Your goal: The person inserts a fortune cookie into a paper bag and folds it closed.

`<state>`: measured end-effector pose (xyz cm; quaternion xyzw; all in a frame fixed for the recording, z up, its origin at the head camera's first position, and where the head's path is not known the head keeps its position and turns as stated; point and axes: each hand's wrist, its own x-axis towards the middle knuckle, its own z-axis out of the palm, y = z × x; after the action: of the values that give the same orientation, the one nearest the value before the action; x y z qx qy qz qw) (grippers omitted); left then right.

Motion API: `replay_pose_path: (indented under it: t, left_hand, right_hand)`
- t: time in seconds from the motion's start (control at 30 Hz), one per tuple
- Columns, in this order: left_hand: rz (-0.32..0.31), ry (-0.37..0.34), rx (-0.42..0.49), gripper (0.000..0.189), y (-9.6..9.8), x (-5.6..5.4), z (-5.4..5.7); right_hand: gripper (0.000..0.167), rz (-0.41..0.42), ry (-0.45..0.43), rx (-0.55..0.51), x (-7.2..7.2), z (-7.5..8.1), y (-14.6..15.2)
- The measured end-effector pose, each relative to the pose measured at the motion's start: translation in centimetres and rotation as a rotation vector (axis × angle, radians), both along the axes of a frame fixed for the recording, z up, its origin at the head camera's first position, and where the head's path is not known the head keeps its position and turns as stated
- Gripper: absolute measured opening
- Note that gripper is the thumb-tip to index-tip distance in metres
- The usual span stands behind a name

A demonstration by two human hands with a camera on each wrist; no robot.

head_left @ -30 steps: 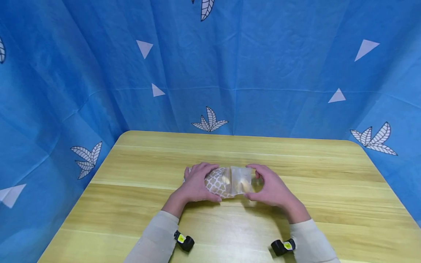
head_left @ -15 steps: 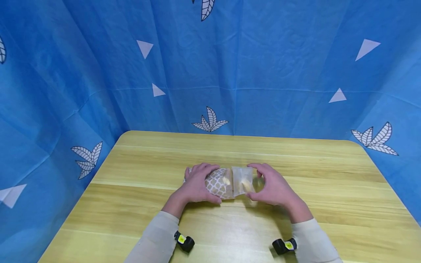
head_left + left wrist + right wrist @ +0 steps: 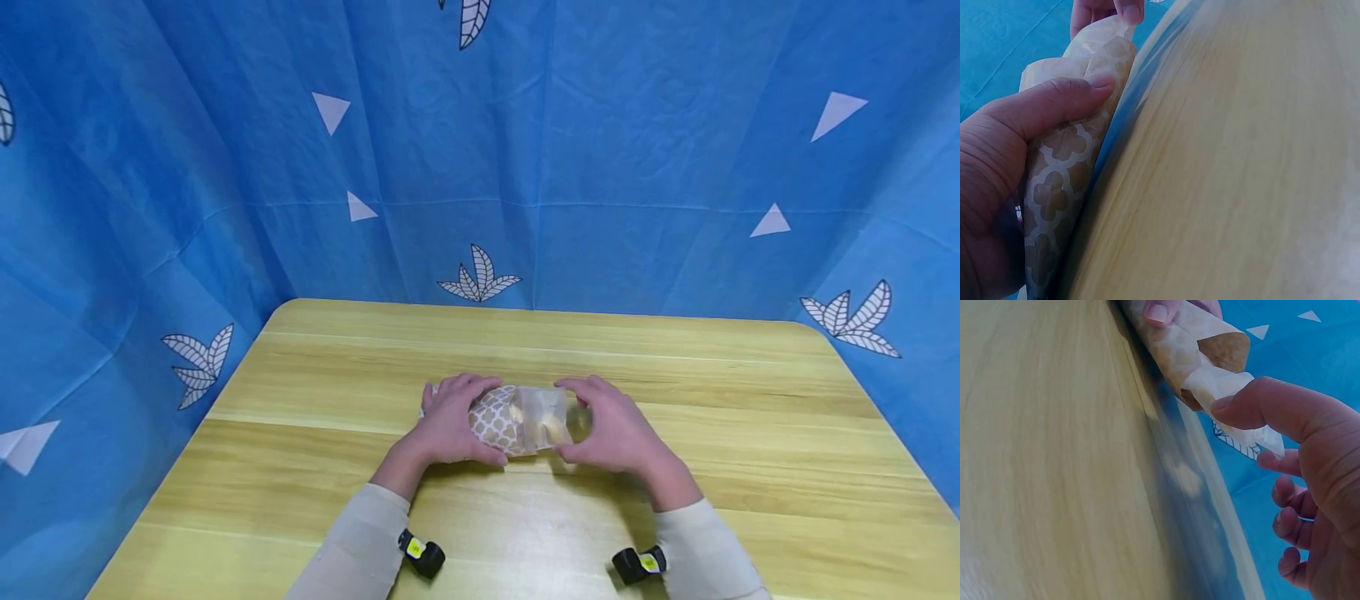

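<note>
My left hand grips a brown paper bag with a white lattice print, which lies sideways near the middle of the table. Its thumb presses the bag's near side in the left wrist view. The bag's mouth faces right, with a brown flap of paper standing up there. Between thumb and fingertips, my right hand pinches a small translucent white packet by its edges. Something tan shows through the packet. Its left end overlaps the bag's mouth. The bag's far left end is mostly hidden under my left hand.
Both hands work above a light wood-grain table with rounded far corners. A blue curtain printed with leaves and triangles hangs behind and at both sides. Black cameras are strapped to both wrists.
The right hand first drew the packet slightly right, apart from the bag, then brought it back left to overlap the bag's mouth. The left hand and bag have stayed nearly still.
</note>
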<state>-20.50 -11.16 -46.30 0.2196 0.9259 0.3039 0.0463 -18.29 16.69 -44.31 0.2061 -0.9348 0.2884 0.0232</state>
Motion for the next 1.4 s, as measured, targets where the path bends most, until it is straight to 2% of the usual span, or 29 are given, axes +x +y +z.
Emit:
replay_pose_path:
  t: [0.23,0.67,0.83,1.17,1.4]
  left_hand:
    - [0.006,-0.008,-0.005,0.112,-0.1,0.1,0.2]
    - [-0.002,-0.005,0.005,0.112,0.2,0.1,0.4]
    - [-0.004,-0.008,0.009,0.112,0.4,0.1,0.4]
    - [-0.016,0.0,0.022,0.111,0.5,0.2,0.3]
    - [-0.018,0.005,0.014,0.112,0.4,0.2,0.2]
  right_hand:
    - [0.089,-0.047,0.037,0.099,0.1,0.7,0.4]
    - [0.081,-0.023,0.117,0.218,-0.1,1.1,0.0]
    - [0.082,-0.007,0.127,0.199,-0.3,0.9,-0.3]
    - [0.091,0.022,0.003,0.079,-0.2,-0.2,-0.5]
    - [0.097,0.062,-0.019,0.032,-0.3,-0.5,-0.8]
